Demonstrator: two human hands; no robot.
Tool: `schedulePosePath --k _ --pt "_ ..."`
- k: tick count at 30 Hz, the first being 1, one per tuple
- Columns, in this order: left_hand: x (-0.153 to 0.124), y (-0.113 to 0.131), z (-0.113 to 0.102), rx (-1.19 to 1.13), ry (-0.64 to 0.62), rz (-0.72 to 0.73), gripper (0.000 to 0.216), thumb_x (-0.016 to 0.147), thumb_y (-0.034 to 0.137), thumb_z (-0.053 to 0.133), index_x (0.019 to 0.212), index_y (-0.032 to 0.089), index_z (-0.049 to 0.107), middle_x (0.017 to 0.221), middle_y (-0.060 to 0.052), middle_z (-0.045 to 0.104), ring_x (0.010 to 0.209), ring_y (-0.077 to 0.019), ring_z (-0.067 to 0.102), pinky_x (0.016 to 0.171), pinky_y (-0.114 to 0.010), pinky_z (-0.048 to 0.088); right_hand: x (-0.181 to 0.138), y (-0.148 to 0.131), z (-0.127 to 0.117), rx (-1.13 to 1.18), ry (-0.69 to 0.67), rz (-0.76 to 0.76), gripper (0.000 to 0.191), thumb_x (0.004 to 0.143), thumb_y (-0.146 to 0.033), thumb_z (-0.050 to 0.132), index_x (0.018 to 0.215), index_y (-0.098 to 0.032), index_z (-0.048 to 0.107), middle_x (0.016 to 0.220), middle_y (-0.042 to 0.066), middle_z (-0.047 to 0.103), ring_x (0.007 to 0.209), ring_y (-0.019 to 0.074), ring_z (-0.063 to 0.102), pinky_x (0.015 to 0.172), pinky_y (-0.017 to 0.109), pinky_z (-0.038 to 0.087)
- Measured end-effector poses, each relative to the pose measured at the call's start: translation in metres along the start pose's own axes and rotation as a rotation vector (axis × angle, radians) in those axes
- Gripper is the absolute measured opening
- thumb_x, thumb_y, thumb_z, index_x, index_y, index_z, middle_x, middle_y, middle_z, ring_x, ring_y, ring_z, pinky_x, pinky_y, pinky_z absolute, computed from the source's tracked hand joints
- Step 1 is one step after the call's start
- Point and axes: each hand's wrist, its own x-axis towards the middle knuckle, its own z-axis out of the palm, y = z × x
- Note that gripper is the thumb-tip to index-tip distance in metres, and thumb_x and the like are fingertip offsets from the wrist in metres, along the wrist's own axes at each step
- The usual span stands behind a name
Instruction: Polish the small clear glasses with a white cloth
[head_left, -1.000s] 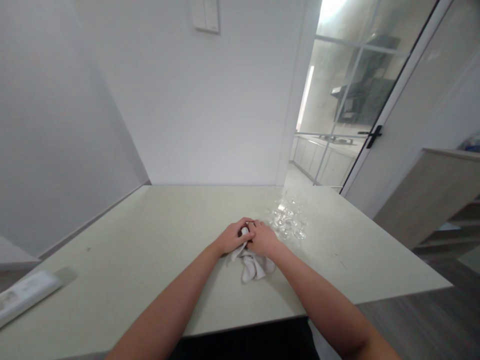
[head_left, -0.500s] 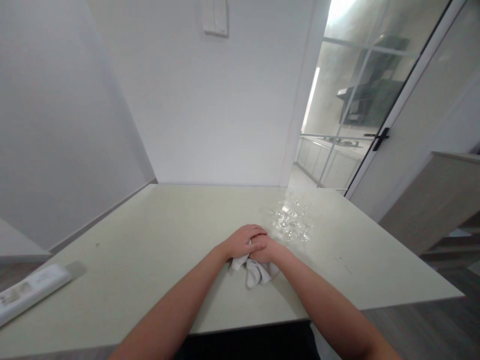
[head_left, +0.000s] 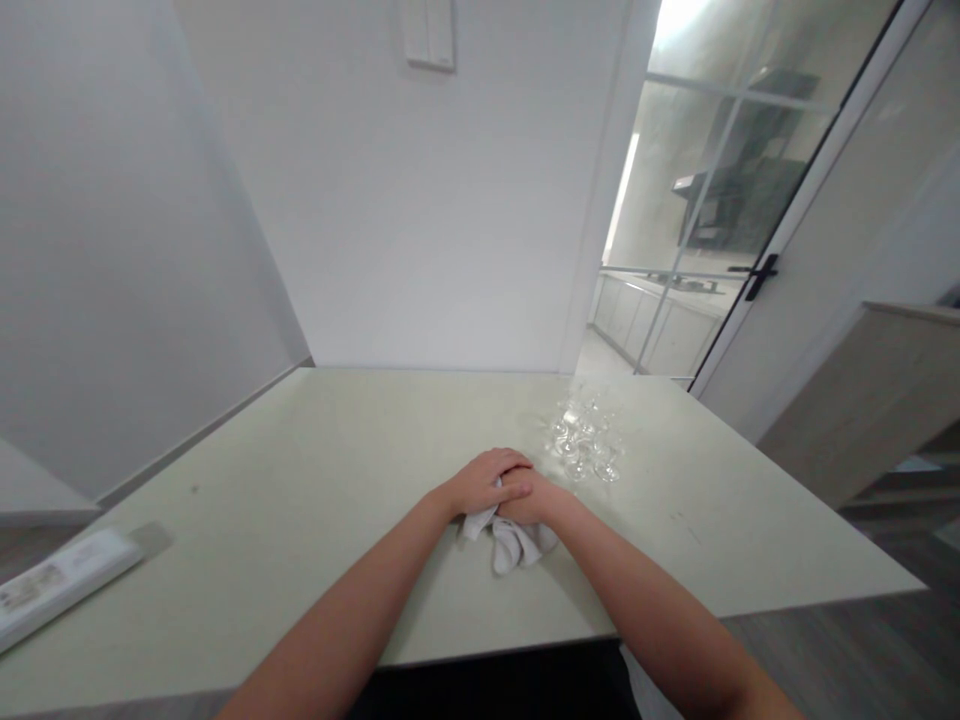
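I find no legible text in this view. The long white box [head_left: 64,585] at the near left edge of the table [head_left: 300,470] carries a printed label [head_left: 31,590], too blurred to read. The wall switch plate [head_left: 428,33] and the white cloth [head_left: 514,540] show no marking I can make out.

Your left hand [head_left: 484,480] lies across your right hand [head_left: 534,498] at the middle of a pale table [head_left: 300,470]. The two are clasped over a bunched white cloth [head_left: 514,542], whose loose end spills toward you onto the tabletop. Just beyond your right hand stands a cluster of clear glasses [head_left: 585,447] (too glare-washed to count). A long white box [head_left: 60,585] lies at the table's left edge, well apart from your hands. A light switch [head_left: 427,32] hangs on the wall ahead. To the right, a glass-paned door [head_left: 720,180] with a black handle [head_left: 757,276] shows a kitchen behind it.
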Motion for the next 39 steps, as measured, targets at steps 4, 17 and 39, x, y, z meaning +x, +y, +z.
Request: schedulePosePath --k 4,17,39 --pt "0.0 0.0 -0.001 -0.003 -0.009 0.002 0.049 0.087 0.056 0.05 0.122 0.022 0.059 0.122 -0.01 0.062 0.113 -0.0255 0.055 0.103 -0.039 0.037 0.0 0.0 0.0 -0.003 -0.011 -0.004 0.046 0.091 -0.025 0.046 0.136 -0.018 0.05 0.141 0.011 0.05 0.13 0.0245 0.046 0.112 0.04 0.032" --pt "0.001 -0.001 0.0 -0.031 0.004 -0.01 0.048 0.087 0.055 0.052 0.12 0.022 0.06 0.121 -0.009 0.062 0.112 -0.025 0.055 0.102 -0.039 0.038 -0.001 -0.002 -0.003 -0.01 -0.03 0.001 0.045 0.091 -0.024 0.046 0.134 -0.013 0.051 0.142 0.015 0.049 0.132 0.0259 0.045 0.111 0.041 0.033" --pt "0.104 0.021 -0.041 0.159 0.455 0.022 0.028 0.09 0.042 0.052 0.1 0.017 0.06 0.101 -0.007 0.064 0.098 -0.02 0.058 0.091 -0.034 0.043 -0.009 -0.013 -0.012 0.021 -0.006 0.21 0.067 0.085 -0.045 0.049 0.143 -0.013 0.038 0.151 0.024 0.03 0.139 0.0407 0.028 0.107 0.062 0.026"
